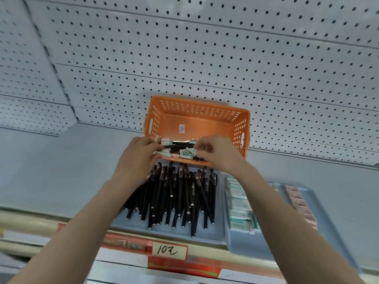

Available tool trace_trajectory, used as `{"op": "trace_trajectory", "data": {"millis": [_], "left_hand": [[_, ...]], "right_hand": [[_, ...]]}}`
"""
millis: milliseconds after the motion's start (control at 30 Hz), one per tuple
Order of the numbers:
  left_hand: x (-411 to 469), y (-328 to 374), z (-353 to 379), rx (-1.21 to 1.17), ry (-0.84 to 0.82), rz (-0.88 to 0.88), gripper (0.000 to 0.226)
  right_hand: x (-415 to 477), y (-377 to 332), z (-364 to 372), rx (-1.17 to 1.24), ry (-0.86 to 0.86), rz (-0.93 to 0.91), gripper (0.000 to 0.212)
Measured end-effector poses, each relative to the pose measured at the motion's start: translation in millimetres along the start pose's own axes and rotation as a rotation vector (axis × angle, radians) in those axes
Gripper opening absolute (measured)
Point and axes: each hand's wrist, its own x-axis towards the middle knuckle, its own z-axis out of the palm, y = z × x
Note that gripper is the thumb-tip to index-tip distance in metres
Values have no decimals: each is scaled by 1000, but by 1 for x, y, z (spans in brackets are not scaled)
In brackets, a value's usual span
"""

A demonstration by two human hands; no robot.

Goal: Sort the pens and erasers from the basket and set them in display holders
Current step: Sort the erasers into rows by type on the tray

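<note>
An orange perforated basket stands on the shelf against the pegboard. At its near end lie a few black pens and several small green-and-white erasers. My left hand reaches over the near rim, its fingers curled round the black pens. My right hand is also in the basket and pinches an eraser at its fingertips. In front of the basket a grey tray holds many black pens laid side by side. To its right, a second grey holder carries rows of boxed erasers.
A white pegboard wall rises behind the shelf. A third grey tray with pinkish packets sits at far right. A red price strip with a handwritten label runs along the shelf's front edge. Rolled paper lies at lower left.
</note>
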Motion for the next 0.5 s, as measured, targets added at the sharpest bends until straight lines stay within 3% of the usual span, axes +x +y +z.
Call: {"op": "trace_trajectory", "data": {"millis": [233, 500], "left_hand": [[-8, -18, 9, 23, 16, 129, 20], [-6, -21, 13, -21, 83, 130, 16]], "right_hand": [[60, -35, 47, -43, -193, -80, 26], [81, -27, 58, -283, -285, -127, 24]]}}
